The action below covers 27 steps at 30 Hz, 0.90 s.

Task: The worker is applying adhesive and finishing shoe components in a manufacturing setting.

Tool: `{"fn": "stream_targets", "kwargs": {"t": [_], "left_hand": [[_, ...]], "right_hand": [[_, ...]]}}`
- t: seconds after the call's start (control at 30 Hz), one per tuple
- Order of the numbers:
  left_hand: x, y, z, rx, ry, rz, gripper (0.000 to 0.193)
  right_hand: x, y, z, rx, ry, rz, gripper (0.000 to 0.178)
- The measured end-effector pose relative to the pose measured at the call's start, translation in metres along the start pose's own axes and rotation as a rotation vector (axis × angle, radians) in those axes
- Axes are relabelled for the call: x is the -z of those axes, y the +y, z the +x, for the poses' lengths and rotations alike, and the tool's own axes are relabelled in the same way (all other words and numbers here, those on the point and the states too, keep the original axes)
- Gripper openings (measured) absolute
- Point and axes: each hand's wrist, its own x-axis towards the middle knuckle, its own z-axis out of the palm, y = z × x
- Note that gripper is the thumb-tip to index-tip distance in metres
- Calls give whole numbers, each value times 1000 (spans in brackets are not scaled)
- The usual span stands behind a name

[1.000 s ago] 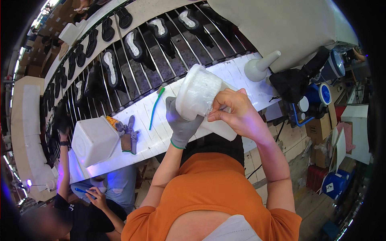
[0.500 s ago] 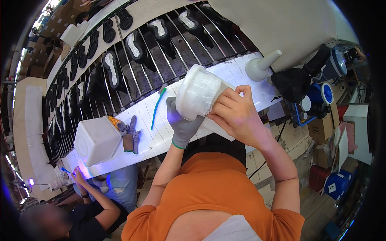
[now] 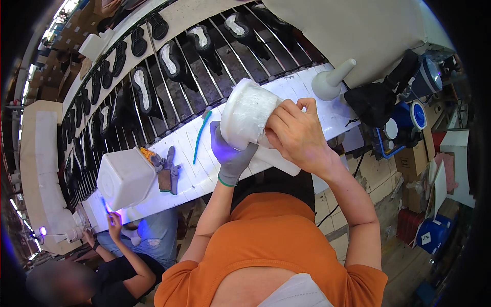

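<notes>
A white round tub point(image 3: 244, 115) lies tipped on its side above the table's near edge, its outer side coated with glossy, crinkled, whitish material. My left hand point(image 3: 232, 159), in a grey glove with a green cuff, is closed around it from below and the left. My bare right hand point(image 3: 298, 134) has its fingers curled and pinched against the tub's right end; its fingertips are partly hidden, and any small thing between them cannot be made out. A pale, flat-sided piece point(image 3: 279, 159) lies under the right hand. Left of the tub, a blue-green brush point(image 3: 201, 138) rests on the table.
A conveyor of metal rods point(image 3: 209, 77) carries black shoes along the table's far side. A white squeeze bottle point(image 3: 327, 84) stands at right. On the left are a square white container point(image 3: 125, 179), grey gloves point(image 3: 168, 169) and a co-worker's hand point(image 3: 113, 224) with a blue-handled tool.
My right hand has shifted slightly left and up along the tub, and the tub has moved a little left. At lower left, the co-worker's hands have moved apart, one rising with the blue-handled tool.
</notes>
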Motion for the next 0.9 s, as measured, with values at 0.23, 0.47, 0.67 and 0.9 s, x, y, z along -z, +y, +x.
{"fn": "stream_targets", "kwargs": {"t": [0.23,0.47,0.67,0.9], "left_hand": [[3,-1,-2,58,-34,-49,51],[7,0,-5,50,-32,-9,53],[6,-4,-7,32,-51,45,53],[16,-4,15,-1,-173,9,53]], "right_hand": [[-2,-7,-7,-72,95,-165,16],[36,10,-4,-118,-110,422,16],[30,22,0,112,-306,279,24],[32,21,25,488,-338,14,11]]}}
